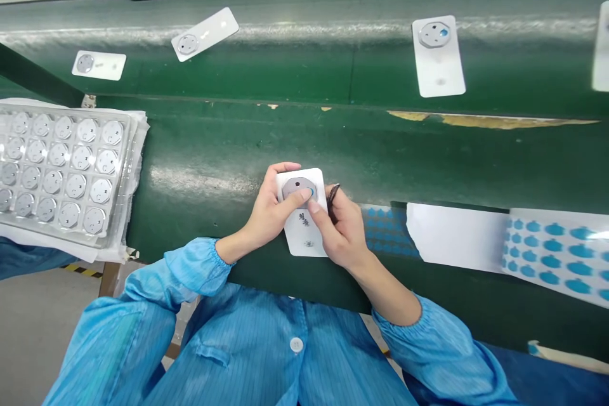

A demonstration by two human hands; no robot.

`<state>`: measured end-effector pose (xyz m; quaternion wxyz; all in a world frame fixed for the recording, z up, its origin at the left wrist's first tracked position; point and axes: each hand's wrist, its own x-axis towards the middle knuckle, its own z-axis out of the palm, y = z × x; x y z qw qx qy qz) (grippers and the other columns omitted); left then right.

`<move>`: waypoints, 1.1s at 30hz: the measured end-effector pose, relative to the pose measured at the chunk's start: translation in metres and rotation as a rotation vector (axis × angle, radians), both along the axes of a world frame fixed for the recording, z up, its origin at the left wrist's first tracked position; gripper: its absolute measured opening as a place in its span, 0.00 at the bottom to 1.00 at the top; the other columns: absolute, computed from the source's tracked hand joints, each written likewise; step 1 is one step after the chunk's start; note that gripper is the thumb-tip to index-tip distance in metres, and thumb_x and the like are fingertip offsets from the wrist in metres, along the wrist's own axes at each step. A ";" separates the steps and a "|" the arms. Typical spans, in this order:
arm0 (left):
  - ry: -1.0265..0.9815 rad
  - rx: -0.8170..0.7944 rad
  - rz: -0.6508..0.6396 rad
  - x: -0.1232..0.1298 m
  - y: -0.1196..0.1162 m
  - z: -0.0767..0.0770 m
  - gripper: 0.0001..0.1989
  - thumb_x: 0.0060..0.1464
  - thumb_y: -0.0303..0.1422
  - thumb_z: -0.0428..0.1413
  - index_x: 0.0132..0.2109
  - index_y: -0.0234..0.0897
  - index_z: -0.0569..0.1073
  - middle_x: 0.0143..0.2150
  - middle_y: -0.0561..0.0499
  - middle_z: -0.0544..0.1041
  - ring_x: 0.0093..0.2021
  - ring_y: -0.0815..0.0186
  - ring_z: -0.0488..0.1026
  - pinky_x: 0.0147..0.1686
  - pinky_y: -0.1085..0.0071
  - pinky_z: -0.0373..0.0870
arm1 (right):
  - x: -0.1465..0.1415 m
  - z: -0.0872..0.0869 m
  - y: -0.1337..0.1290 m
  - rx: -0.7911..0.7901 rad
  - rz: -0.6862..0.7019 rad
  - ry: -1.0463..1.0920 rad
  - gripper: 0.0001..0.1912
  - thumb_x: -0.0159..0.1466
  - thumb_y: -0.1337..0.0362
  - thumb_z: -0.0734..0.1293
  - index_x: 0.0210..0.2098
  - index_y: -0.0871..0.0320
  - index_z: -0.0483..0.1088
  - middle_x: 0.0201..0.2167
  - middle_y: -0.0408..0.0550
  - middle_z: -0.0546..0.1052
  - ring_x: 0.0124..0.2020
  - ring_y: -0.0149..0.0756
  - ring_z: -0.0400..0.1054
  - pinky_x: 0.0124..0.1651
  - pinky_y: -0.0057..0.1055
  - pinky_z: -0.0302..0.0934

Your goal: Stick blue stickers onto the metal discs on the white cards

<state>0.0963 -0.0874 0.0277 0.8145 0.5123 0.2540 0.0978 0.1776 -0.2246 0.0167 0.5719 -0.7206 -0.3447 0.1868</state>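
Well left of a white rectangular card [294, 241], a clear plastic tray [118, 193] of silvery discs [76, 186] is set on the green table [204, 139]. Beyond the card, to its left, two similar white cards [113, 67] are laid. The card's left edge is held in the closed grip of the left hand [269, 212], its thumb rested on the card's grey octagonal disc [292, 186]. At the card's right edge, a slim dark tool [332, 200] is gripped by the right hand [346, 228], its thumb touching the card. Farther right, blank white paper [457, 238] and a sheet of blue shapes [565, 230] are laid.
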 end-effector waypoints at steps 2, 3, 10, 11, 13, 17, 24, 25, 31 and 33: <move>-0.011 0.066 0.018 -0.001 -0.002 0.000 0.28 0.56 0.46 0.68 0.54 0.43 0.63 0.39 0.54 0.72 0.35 0.69 0.71 0.35 0.73 0.70 | -0.001 -0.001 0.000 0.016 0.015 -0.046 0.11 0.74 0.59 0.64 0.35 0.54 0.63 0.27 0.41 0.70 0.25 0.33 0.63 0.28 0.33 0.58; -0.018 0.109 0.020 -0.002 -0.002 -0.001 0.27 0.56 0.45 0.68 0.53 0.43 0.63 0.39 0.54 0.71 0.34 0.69 0.70 0.34 0.73 0.69 | -0.001 0.000 0.001 0.021 0.021 -0.056 0.11 0.75 0.59 0.64 0.36 0.54 0.64 0.27 0.42 0.70 0.25 0.33 0.63 0.28 0.33 0.58; 0.013 0.126 0.029 -0.003 0.001 -0.005 0.29 0.51 0.45 0.70 0.51 0.43 0.64 0.38 0.54 0.72 0.31 0.70 0.69 0.31 0.73 0.70 | -0.003 0.002 0.001 0.030 0.028 -0.060 0.08 0.75 0.58 0.64 0.40 0.54 0.67 0.28 0.43 0.72 0.25 0.35 0.65 0.28 0.33 0.60; 0.020 0.069 0.038 -0.002 0.000 -0.006 0.30 0.50 0.45 0.71 0.52 0.43 0.65 0.37 0.54 0.73 0.31 0.69 0.70 0.31 0.72 0.71 | -0.003 0.001 0.001 0.031 0.019 -0.060 0.08 0.75 0.58 0.64 0.40 0.54 0.67 0.28 0.43 0.72 0.25 0.35 0.66 0.28 0.33 0.61; 0.045 -0.022 0.045 -0.002 0.000 -0.006 0.29 0.48 0.46 0.72 0.51 0.41 0.69 0.37 0.53 0.76 0.33 0.68 0.72 0.33 0.72 0.72 | -0.003 0.000 0.001 0.027 -0.002 -0.053 0.08 0.75 0.57 0.64 0.41 0.53 0.67 0.29 0.44 0.73 0.25 0.36 0.67 0.28 0.34 0.62; 0.101 0.032 0.023 -0.002 0.001 -0.004 0.22 0.49 0.48 0.71 0.39 0.36 0.76 0.33 0.52 0.77 0.31 0.68 0.73 0.32 0.72 0.71 | -0.004 0.002 0.002 0.006 0.015 -0.008 0.08 0.73 0.55 0.65 0.43 0.51 0.67 0.29 0.44 0.74 0.25 0.39 0.68 0.29 0.37 0.64; 0.029 0.021 0.091 -0.006 0.007 -0.008 0.17 0.51 0.44 0.71 0.37 0.38 0.76 0.30 0.55 0.74 0.29 0.69 0.71 0.32 0.72 0.69 | -0.003 0.011 0.005 -0.069 0.067 0.011 0.07 0.73 0.51 0.63 0.45 0.45 0.68 0.27 0.42 0.73 0.24 0.43 0.69 0.28 0.42 0.67; 0.036 0.060 0.124 -0.005 0.008 -0.009 0.17 0.52 0.45 0.70 0.37 0.39 0.76 0.31 0.54 0.75 0.29 0.68 0.71 0.33 0.71 0.70 | -0.002 0.009 0.006 -0.062 0.083 0.023 0.09 0.72 0.49 0.65 0.47 0.43 0.69 0.28 0.41 0.74 0.25 0.44 0.70 0.28 0.43 0.68; -0.123 0.297 0.044 0.026 0.058 -0.015 0.29 0.47 0.51 0.70 0.51 0.38 0.78 0.42 0.46 0.81 0.39 0.60 0.77 0.39 0.67 0.73 | 0.003 0.002 0.005 -0.002 0.027 0.112 0.15 0.67 0.44 0.71 0.48 0.41 0.72 0.29 0.40 0.78 0.25 0.47 0.73 0.26 0.43 0.70; -0.262 0.528 -0.001 0.048 0.098 -0.016 0.37 0.50 0.53 0.66 0.62 0.38 0.73 0.50 0.42 0.80 0.48 0.57 0.77 0.49 0.62 0.74 | 0.012 0.006 0.003 -0.011 -0.072 0.128 0.14 0.70 0.45 0.69 0.49 0.44 0.74 0.31 0.44 0.80 0.28 0.47 0.74 0.29 0.42 0.71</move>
